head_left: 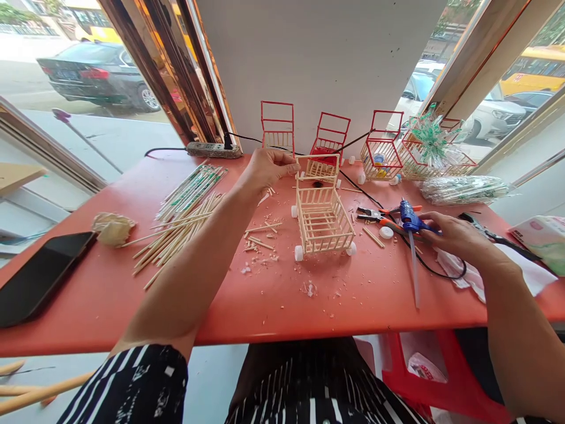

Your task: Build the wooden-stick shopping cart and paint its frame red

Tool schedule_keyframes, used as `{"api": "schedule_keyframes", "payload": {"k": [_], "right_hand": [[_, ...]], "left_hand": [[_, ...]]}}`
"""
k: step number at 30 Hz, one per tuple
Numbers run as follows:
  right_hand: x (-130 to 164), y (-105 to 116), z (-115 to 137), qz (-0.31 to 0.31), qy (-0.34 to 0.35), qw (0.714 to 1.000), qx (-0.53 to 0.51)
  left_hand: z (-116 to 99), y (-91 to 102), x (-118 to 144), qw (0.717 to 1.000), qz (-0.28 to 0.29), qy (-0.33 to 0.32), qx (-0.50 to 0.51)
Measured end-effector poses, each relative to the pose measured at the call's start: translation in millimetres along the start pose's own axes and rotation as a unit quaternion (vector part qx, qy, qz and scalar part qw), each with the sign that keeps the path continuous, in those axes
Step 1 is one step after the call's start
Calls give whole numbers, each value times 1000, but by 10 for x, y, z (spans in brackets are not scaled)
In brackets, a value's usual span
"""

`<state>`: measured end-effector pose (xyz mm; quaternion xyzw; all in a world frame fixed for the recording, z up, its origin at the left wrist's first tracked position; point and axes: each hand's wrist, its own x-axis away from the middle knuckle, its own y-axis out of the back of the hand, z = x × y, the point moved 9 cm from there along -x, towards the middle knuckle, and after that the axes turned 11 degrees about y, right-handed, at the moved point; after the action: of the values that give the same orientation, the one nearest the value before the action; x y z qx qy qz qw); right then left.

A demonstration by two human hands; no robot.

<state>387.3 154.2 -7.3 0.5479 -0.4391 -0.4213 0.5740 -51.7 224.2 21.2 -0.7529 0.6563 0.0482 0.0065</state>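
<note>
A small shopping cart made of bare wooden sticks (324, 227) stands on white wheels at the middle of the table. My left hand (274, 165) pinches the upper left corner of its handle frame. At the right, my right hand (457, 235) has its fingers around the grip of a blue glue gun (410, 218), partly hidden by the hand. A long translucent glue stick (414, 271) extends from the gun toward me. Just left of the gun lie orange-handled pliers (371, 215) and a white wheel (385, 233).
Wooden sticks (176, 241) and packaged sticks (194, 185) lie left, near a phone (42, 277). Red-framed carts (382, 153) stand along the wall, with a power strip (214, 150) at the back left. A black cable (441, 274) loops under my right hand. Stick offcuts (265, 242) litter the middle.
</note>
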Motion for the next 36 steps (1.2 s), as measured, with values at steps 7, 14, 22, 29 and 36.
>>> {"api": "schedule_keyframes", "payload": {"k": [7, 14, 22, 29, 36], "right_hand": [[-38, 19, -73, -3, -21, 998, -54], [55, 64, 7, -73, -17, 993, -95], [274, 469, -68, -219, -86, 968, -82], [86, 578, 423, -233, 8, 922, -310], [-284, 597, 1013, -200, 117, 926, -300]], "left_hand": [[-33, -5, 9, 1000, 0, 1, -8], [-16, -3, -22, 1000, -1, 10, -8], [-25, 0, 3, 1000, -5, 1, -8], [-24, 2, 16, 1000, -9, 11, -3], [11, 10, -3, 1000, -2, 9, 1]]}}
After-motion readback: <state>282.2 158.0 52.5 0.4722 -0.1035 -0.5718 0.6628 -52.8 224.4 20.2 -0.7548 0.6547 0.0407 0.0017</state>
